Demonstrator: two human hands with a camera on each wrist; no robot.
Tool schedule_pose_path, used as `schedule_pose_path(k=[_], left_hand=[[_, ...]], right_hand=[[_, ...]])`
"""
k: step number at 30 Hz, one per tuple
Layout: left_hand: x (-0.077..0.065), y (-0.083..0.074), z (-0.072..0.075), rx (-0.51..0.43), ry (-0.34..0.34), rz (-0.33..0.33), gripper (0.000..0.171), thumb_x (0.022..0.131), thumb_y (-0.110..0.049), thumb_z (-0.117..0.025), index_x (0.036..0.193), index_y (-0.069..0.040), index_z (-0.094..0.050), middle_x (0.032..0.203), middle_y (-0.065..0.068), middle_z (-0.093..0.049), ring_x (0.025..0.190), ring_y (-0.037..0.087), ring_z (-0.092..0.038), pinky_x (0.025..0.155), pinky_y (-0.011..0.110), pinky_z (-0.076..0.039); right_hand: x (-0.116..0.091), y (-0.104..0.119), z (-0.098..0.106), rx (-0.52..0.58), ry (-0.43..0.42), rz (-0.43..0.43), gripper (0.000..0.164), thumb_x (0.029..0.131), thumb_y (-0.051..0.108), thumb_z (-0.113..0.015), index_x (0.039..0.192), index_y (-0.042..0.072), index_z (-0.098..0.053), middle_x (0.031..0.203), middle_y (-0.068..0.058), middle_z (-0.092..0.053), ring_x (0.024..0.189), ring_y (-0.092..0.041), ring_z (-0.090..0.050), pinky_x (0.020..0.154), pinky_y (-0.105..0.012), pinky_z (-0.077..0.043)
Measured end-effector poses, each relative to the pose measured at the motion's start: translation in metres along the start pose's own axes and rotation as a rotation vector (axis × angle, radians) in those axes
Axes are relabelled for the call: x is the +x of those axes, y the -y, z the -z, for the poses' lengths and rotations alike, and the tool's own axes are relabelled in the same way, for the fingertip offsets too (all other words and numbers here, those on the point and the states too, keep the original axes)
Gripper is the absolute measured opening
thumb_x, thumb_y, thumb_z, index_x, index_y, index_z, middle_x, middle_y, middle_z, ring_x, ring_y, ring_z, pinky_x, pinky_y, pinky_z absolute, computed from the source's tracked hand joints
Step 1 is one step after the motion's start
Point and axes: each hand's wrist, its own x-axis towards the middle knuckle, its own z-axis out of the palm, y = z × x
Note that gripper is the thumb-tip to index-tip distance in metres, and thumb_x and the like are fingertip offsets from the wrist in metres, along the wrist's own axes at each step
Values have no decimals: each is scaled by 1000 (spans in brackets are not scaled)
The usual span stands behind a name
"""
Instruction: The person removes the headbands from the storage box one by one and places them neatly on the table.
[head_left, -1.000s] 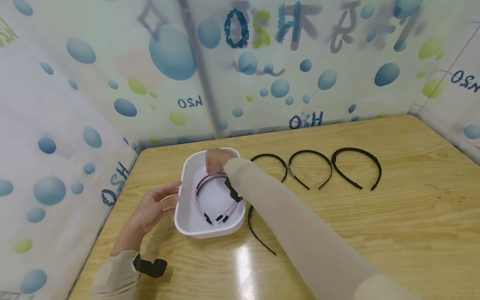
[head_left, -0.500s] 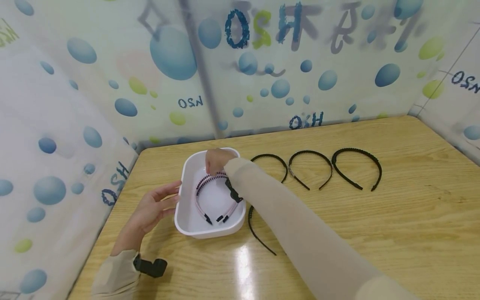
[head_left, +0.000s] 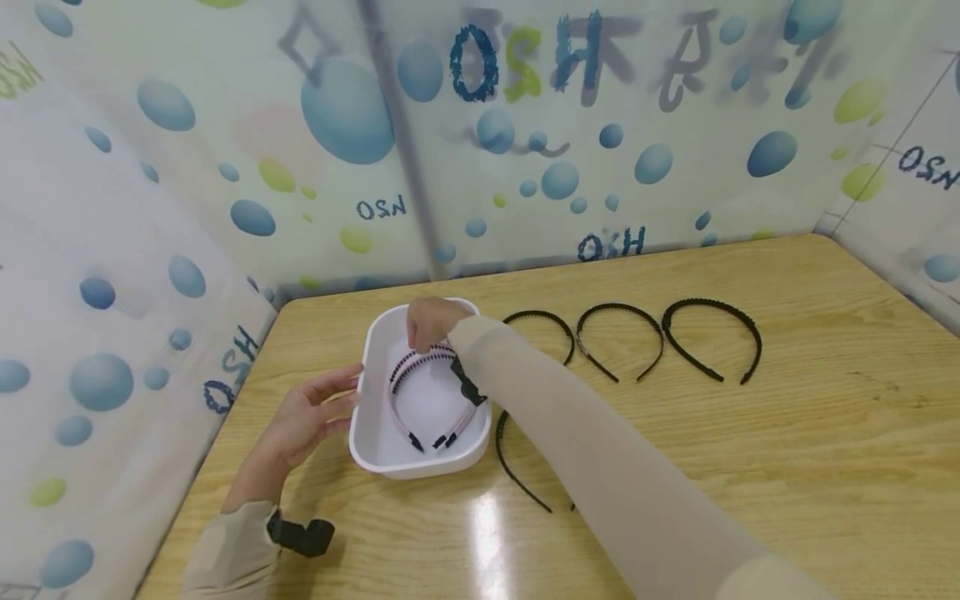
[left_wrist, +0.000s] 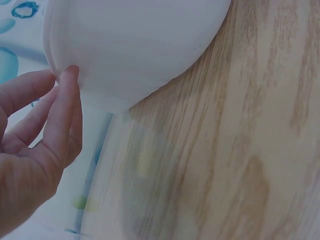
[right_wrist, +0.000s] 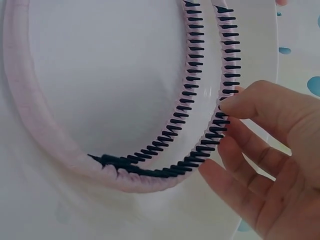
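Inside a white plastic basin (head_left: 375, 446) lie pink headbands (right_wrist: 60, 160) with rows of black teeth, partly overlapping. My right hand (head_left: 433, 323) reaches over the basin and pinches the outer headband near the top of its arch. In the right wrist view, the thumb of this right hand (right_wrist: 280, 145) lies on the toothed side, with the other fingers behind the band. My left hand (head_left: 311, 410) is at the basin's left side, its extended fingertips touching the outer wall just at the rim. The left wrist view shows these fingertips (left_wrist: 73, 71) against the white wall.
Black headbands lie on the wooden table (head_left: 825, 433) right of the basin: one at the far right (head_left: 742, 312), one in the middle (head_left: 618, 305), and others partly covered by my right sleeve (head_left: 592, 450). A bubble-patterned curtain (head_left: 540, 208) borders the table's back and sides.
My right hand has shifted very slightly left with the pink headband in its pinch. The left hand and the basin have stayed in place.
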Motion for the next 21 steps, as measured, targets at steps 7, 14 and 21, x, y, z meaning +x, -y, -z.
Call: schedule_pose_path(k=[7,14,21], left_hand=[[0,1,1,23,-2,3,55,88,-11,-61,137,0,-38,120,7,-49,98,9,-56,78,32,-52],[0,3,2,36,-3,1,56,88,-11,-61,137,1,-38,116,2,-51,97,8,-56,78,32,-52],[0,2,1,36,1,-5,55,89,-11,-61,138,0,-38,116,1,-52,98,8,-56,78,31,-52]], right_hand=[[-7,3,3,27,-13,-9,10,80,4,-67,83,13,-69,86,5,-62,79,-12,-54,63,-23,-47],[-9,3,5,42,-24,-17,10,80,5,-68,81,15,-67,85,4,-61,72,-13,-54,57,-22,-47],[-10,2,8,-4,-61,16,9,78,8,-68,83,15,-69,88,5,-60,66,-12,-51,52,-21,-44]])
